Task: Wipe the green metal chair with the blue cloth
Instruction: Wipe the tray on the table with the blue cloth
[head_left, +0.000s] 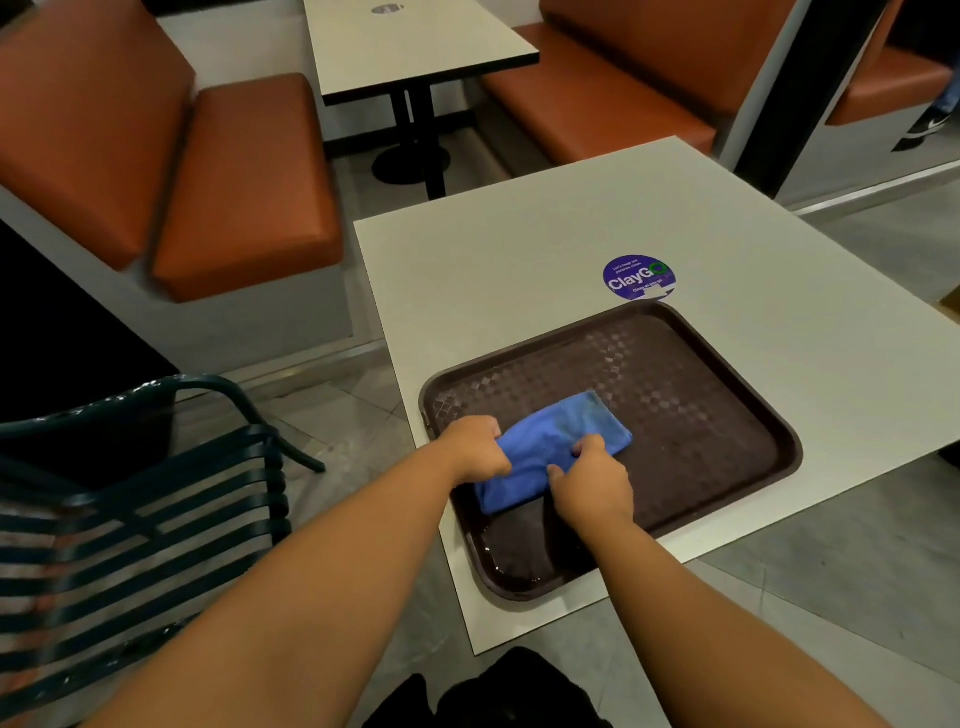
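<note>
A folded blue cloth (556, 447) lies on a dark brown tray (701, 415) on the white table. My left hand (475, 447) grips the cloth's left edge with curled fingers. My right hand (592, 483) pinches its near side, fingers curled over the fabric. The green metal chair (156, 499), made of curved slats with a rounded armrest, stands to the left of the table, apart from both hands.
The white table (519, 270) carries a round blue sticker (639, 278). Orange padded benches (244, 182) and a second table (410, 47) stand behind. Grey tiled floor surrounds the table. A dark bag or garment (504, 691) lies at the bottom edge.
</note>
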